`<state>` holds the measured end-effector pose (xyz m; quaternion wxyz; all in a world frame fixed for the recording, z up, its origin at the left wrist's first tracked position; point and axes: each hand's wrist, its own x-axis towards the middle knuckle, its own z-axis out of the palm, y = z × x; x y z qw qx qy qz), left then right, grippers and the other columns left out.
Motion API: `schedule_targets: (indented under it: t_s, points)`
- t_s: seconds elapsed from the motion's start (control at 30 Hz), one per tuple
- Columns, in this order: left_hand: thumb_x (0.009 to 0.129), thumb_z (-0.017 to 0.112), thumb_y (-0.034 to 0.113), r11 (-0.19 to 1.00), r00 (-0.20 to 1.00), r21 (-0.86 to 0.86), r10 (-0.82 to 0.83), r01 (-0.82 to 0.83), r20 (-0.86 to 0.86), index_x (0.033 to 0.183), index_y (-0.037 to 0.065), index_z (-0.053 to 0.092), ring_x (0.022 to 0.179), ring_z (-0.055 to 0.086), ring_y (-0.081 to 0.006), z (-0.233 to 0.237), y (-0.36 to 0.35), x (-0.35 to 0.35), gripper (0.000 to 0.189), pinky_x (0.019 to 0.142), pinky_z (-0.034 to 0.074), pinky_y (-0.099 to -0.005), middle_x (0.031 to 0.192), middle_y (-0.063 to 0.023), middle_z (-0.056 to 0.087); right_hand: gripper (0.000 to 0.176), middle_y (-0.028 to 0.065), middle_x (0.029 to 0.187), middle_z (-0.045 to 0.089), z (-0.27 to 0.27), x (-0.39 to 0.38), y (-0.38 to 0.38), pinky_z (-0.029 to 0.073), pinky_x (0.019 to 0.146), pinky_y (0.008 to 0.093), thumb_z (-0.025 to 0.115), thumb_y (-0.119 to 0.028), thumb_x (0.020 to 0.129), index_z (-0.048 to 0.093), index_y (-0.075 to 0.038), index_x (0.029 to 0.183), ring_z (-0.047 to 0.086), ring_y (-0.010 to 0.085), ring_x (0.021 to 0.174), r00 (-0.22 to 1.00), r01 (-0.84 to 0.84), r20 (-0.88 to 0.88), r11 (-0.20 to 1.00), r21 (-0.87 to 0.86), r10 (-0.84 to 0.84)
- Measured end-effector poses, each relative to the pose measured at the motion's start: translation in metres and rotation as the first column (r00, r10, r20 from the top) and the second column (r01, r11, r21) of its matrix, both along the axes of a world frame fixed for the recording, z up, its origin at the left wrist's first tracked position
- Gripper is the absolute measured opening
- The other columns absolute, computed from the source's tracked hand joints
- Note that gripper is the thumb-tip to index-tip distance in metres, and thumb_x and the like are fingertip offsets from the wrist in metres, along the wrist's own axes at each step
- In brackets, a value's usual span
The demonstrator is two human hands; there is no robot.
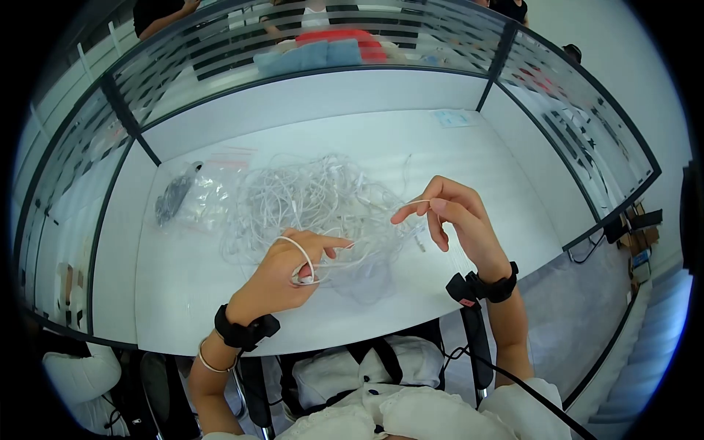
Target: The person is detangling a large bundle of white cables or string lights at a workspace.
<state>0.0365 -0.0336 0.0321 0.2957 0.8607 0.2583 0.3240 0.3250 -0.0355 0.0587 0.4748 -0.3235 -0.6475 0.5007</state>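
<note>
A tangled heap of thin white cables (293, 194) lies on the white table in front of me. My left hand (290, 268) is at the near edge of the heap, with a white cable (304, 253) looped across its back and gripped in the curled fingers; its index finger points to the right. To the right of the heap, my right hand (460, 216) is raised, a thin white cable strand running between thumb and index finger while the other fingers hang loosely bent. Below the heap, between my hands, is a crumpled clear plastic bag (364, 279).
Left of the heap lie a bundle of dark cables (173, 199) and a clear zip bag (209, 194). A pale blue slip (452, 118) is at the back right. Low partitions with striped glass (308, 55) enclose the table. Other people stand beyond them.
</note>
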Motion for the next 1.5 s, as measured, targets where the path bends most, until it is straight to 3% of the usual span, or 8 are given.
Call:
schedule_targets:
  t_s: [0.3,0.5,0.7,0.8,1.0,1.23,1.43,1.5]
  points:
    - [0.061,0.050,-0.009,0.955,0.997,-0.294,-0.027,0.048,0.077,0.114,0.008,0.054,0.086,0.052,-0.0155,0.000,-0.005,0.006,0.056,0.080,0.040,-0.0294,0.100,-0.0036,0.058,0.018,0.0263,0.081,0.068,0.004,-0.002,-0.002,0.042,0.047,0.0214,0.047,-0.018,0.089,0.050,-0.007,0.075,0.055,0.0103,0.045,0.999,0.003,-0.038,0.998,0.058,-0.001]
    - [0.065,0.059,-0.006,0.997,0.996,-0.081,-0.014,0.007,-0.085,0.120,0.008,0.053,0.090,0.051,-0.0185,-0.003,-0.003,0.006,0.057,0.083,0.041,-0.0311,0.098,-0.0049,0.054,0.014,0.0239,0.102,0.067,0.005,-0.001,-0.009,0.038,0.050,0.0192,0.050,-0.016,0.090,0.053,-0.007,0.079,0.058,0.0066,0.056,0.988,-0.138,-0.064,0.990,0.001,0.138]
    - [0.070,0.066,0.000,0.992,1.000,-0.128,0.023,-0.023,-0.001,0.116,0.004,0.051,0.088,0.050,-0.0226,0.003,-0.016,0.008,0.049,0.080,0.041,-0.0329,0.094,-0.0086,0.052,0.014,0.0200,0.109,0.066,-0.002,0.000,-0.006,0.044,0.064,0.0225,0.050,-0.016,0.091,0.049,-0.009,0.080,0.063,0.0133,0.081,0.986,-0.168,-0.028,0.986,-0.012,0.167]
    - [0.083,0.063,0.014,0.986,1.000,-0.169,0.009,-0.006,0.015,0.112,0.002,0.052,0.090,0.050,-0.0216,-0.004,-0.014,0.006,0.034,0.081,0.041,-0.0330,0.096,-0.0100,0.050,0.015,0.0190,0.109,0.066,-0.003,-0.004,-0.004,0.044,0.074,0.0259,0.049,-0.017,0.093,0.049,-0.009,0.080,0.063,0.0172,0.090,0.982,-0.179,-0.049,0.984,0.021,0.180]
    - [0.099,0.036,0.032,0.838,0.957,-0.546,0.154,0.006,0.247,0.083,-0.003,0.061,0.081,0.052,-0.0180,-0.014,-0.002,0.008,0.046,0.079,0.041,-0.0316,0.082,-0.0084,0.059,0.016,0.0168,0.109,0.067,-0.013,-0.016,0.008,0.041,0.088,0.0283,0.045,-0.017,0.096,0.048,-0.007,0.084,0.058,0.0182,0.108,0.980,-0.185,0.068,0.981,-0.062,0.189]
    - [0.089,0.048,0.012,0.857,0.966,-0.510,0.186,-0.070,0.181,0.072,-0.002,0.060,0.075,0.056,-0.0135,-0.017,-0.003,0.010,0.025,0.075,0.042,-0.0283,0.075,-0.0060,0.061,0.022,0.0199,0.103,0.067,-0.023,-0.017,0.002,0.046,0.082,0.0300,0.041,-0.024,0.101,0.045,-0.007,0.088,0.065,0.0219,0.097,0.981,-0.148,0.120,0.988,-0.054,0.154]
    - [0.085,0.059,0.012,0.782,0.930,-0.622,0.262,-0.047,0.260,0.073,0.000,0.058,0.073,0.052,-0.0115,-0.014,-0.005,0.011,0.017,0.073,0.040,-0.0265,0.072,-0.0029,0.056,0.022,0.0193,0.103,0.067,-0.017,-0.017,-0.007,0.048,0.076,0.0299,0.037,-0.026,0.102,0.044,-0.008,0.093,0.065,0.0207,0.095,0.990,-0.101,0.095,0.994,-0.045,0.105]
    - [0.086,0.060,0.014,0.867,0.951,-0.480,0.246,-0.131,0.185,0.072,0.000,0.057,0.071,0.049,-0.0109,-0.012,-0.007,0.013,0.020,0.072,0.039,-0.0260,0.070,-0.0018,0.053,0.020,0.0153,0.105,0.067,-0.018,-0.020,-0.010,0.046,0.075,0.0278,0.038,-0.023,0.102,0.046,-0.006,0.095,0.063,0.0167,0.095,0.997,-0.034,0.072,0.999,0.015,0.033]
